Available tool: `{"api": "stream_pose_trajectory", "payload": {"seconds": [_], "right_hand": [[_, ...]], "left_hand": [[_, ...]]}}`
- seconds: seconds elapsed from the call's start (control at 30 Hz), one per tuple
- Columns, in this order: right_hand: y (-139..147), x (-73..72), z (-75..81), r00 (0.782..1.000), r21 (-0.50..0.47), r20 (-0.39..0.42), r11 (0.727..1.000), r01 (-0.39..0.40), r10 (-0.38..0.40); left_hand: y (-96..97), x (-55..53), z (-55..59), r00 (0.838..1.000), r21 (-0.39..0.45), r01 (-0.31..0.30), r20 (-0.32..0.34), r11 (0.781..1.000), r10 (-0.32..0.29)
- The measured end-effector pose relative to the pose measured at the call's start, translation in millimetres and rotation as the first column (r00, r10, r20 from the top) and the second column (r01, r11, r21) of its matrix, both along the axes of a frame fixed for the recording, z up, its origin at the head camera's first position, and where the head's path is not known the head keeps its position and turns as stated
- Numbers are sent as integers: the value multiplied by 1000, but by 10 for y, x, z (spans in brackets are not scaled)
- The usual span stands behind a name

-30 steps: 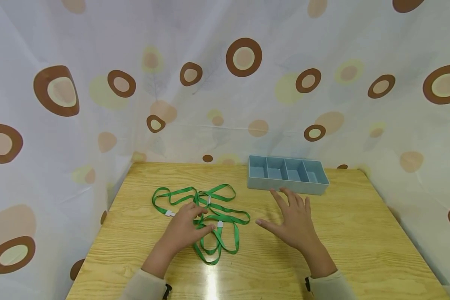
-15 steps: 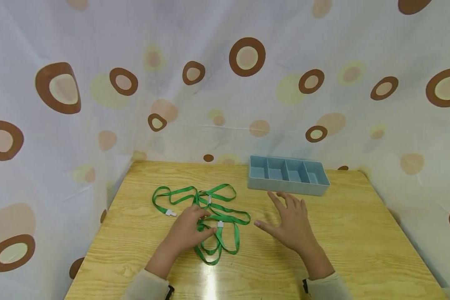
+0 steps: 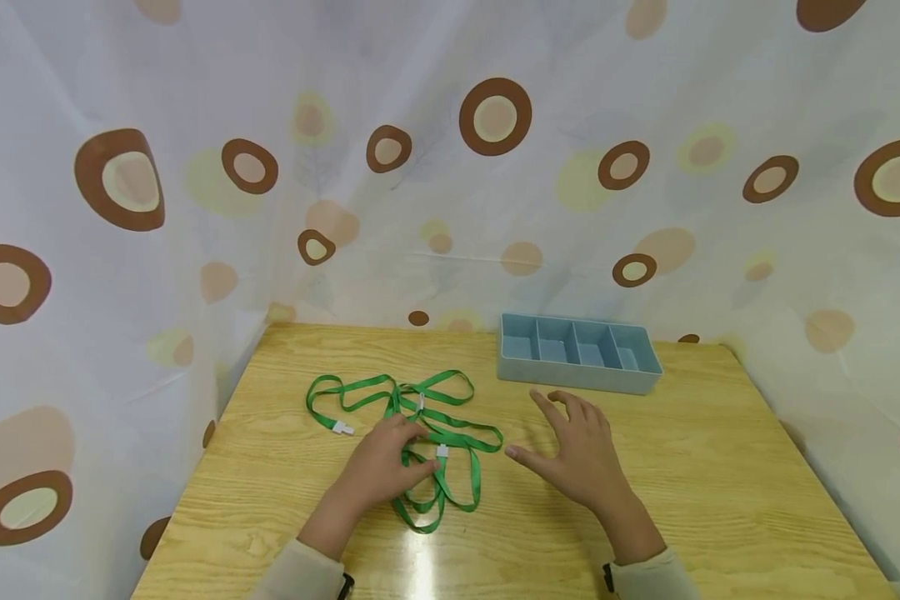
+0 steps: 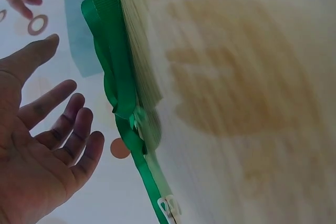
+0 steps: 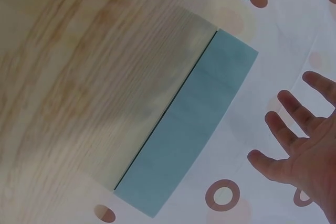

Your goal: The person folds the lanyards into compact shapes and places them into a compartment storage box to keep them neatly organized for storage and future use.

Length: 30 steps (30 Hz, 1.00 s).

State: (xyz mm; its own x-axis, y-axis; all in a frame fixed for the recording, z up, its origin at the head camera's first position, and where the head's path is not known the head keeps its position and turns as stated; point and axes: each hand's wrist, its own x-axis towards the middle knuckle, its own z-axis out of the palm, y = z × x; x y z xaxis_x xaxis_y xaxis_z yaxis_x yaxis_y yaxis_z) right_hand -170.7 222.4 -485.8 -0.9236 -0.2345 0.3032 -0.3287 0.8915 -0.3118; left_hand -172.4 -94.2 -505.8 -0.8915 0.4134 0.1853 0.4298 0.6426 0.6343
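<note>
Green lanyards (image 3: 474, 483) with white plastic clips lie loosely tangled on the left half of the table. Over them hovers my left hand (image 3: 382, 462), fingers relaxed and spread, hiding part of the straps. The left wrist view shows that hand (image 4: 52, 145) holding nothing, apart from the green straps (image 4: 113, 51). My right hand (image 3: 581, 454) is held above the table to the right of the lanyards, its fingers spread and bent a little, with nothing in them. Beyond it stands a blue-grey tray (image 3: 577, 372) with several compartments; its side (image 5: 184, 124) fills the middle of the right wrist view.
The wooden table (image 3: 720, 483) runs back to a pale curtain (image 3: 450, 200) printed with brown and yellow circles, which also hangs along both sides. One white clip (image 3: 342, 427) lies left of my left hand, another white clip (image 3: 442, 451) just right of it.
My left hand has shifted slightly right over the lanyards, and my right hand has drawn a little left and nearer to me. Lanyards and tray stay in place.
</note>
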Motion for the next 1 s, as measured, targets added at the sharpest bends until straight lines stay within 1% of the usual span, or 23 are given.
{"api": "stream_pose_trajectory", "payload": {"seconds": [0.17, 0.23, 0.43, 0.53, 0.8, 1.0], "right_hand": [[-7, 1, 7, 1000, 10, 0, 1000, 12, -12], [-10, 1, 16, 1000, 15, 1, 1000, 17, -17], [-22, 4, 40, 1000, 21, 12, 999, 27, -27], [-27, 10, 46, 999, 18, 16, 999, 29, -29], [-25, 7, 22, 999, 9, 25, 1000, 30, -30], [-26, 11, 21, 999, 4, 20, 1000, 29, -29]], "left_hand": [[30, -5, 12, 1000, -21, 13, 13, 1000, -12], [43, -15, 6, 1000, -44, 18, 12, 999, -17], [78, -26, 7, 997, -66, 34, 68, 997, -29], [87, -29, 4, 996, -70, 35, 82, 997, -29], [116, -53, -15, 995, -89, 46, 96, 995, -37], [148, -69, -34, 996, -115, 48, 84, 992, -38]]}}
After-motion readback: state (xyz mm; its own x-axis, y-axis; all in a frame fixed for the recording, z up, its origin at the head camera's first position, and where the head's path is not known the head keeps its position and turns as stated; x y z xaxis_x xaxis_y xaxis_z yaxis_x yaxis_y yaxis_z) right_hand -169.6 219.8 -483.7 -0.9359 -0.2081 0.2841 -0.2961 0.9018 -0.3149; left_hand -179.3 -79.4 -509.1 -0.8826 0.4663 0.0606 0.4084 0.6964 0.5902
